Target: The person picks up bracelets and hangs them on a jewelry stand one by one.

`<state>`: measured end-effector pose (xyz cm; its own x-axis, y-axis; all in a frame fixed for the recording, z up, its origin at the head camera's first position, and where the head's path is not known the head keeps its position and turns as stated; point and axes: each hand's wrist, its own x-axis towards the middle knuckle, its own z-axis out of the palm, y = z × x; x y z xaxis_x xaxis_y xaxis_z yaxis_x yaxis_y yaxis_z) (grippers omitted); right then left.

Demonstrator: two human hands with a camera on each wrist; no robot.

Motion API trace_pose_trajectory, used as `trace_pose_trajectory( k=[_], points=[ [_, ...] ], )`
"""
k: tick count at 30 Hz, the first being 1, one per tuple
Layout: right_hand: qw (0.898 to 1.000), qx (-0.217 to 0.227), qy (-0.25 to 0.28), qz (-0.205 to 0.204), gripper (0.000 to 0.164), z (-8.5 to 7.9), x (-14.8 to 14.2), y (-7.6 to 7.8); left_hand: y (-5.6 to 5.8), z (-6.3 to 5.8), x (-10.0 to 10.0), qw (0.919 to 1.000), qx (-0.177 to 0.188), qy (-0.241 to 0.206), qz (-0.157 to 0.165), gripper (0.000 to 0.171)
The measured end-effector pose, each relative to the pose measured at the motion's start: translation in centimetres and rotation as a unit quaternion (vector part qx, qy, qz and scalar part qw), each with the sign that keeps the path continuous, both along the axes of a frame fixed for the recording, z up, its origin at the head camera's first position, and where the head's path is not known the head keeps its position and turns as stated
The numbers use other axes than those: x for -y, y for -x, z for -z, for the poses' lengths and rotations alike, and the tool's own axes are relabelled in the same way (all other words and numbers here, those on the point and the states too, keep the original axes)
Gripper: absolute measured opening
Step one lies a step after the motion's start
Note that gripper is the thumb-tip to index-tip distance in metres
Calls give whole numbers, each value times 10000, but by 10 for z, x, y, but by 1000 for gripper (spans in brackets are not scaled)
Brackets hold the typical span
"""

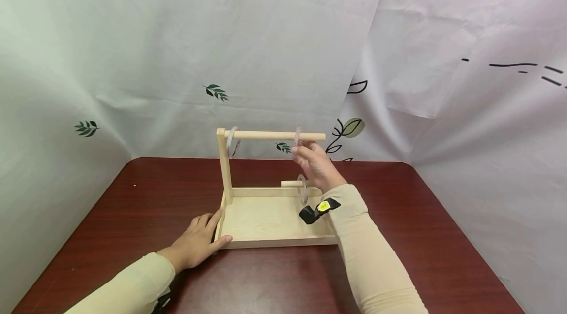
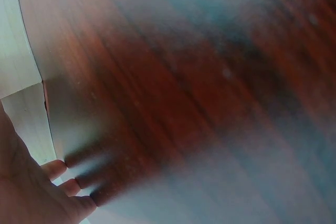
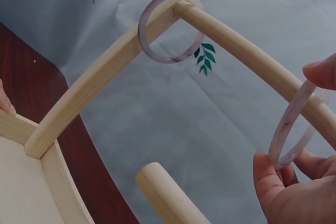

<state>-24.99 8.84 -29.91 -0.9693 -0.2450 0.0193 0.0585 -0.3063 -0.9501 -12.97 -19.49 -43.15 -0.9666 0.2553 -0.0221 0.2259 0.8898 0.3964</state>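
Observation:
A pale wooden stand has a shallow tray (image 1: 261, 218), a left post (image 1: 225, 171) and a long upper rod (image 1: 266, 135). My right hand (image 1: 315, 164) pinches a translucent, pinkish bangle (image 3: 289, 121) between thumb and fingers; the bangle encircles the upper rod near its free right end. Another bangle (image 3: 144, 30) hangs on the same rod, by the post. Lower down, a third bangle (image 1: 305, 193) hangs on a short lower rod (image 1: 289, 184), whose right end is behind my right hand. My left hand (image 1: 195, 242) rests at the tray's front left corner, thumb on the front rim and fingers along the left side.
The stand sits on a dark red wooden table (image 1: 177, 186). Behind it hangs a white cloth (image 1: 274, 58) printed with leaves, and cloth also closes in both sides. A black wrist camera (image 1: 312, 214) on my right sleeve overlaps the tray.

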Motion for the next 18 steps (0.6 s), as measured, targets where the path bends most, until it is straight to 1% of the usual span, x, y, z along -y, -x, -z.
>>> trace_pose_trajectory(
  k=[3,9,18],
  points=[
    [9999,18,-56,-84,63,0,3,-1,0,0,0,10000,31,4,-2,83],
    [9998,-78,30,-162,56,0,11,-1,0,0,0,10000,21,-16,3,83],
    [9993,-84,7,-372,63,1,19,-2,0,0,0,10000,-7,-11,-1,82]
  ],
)
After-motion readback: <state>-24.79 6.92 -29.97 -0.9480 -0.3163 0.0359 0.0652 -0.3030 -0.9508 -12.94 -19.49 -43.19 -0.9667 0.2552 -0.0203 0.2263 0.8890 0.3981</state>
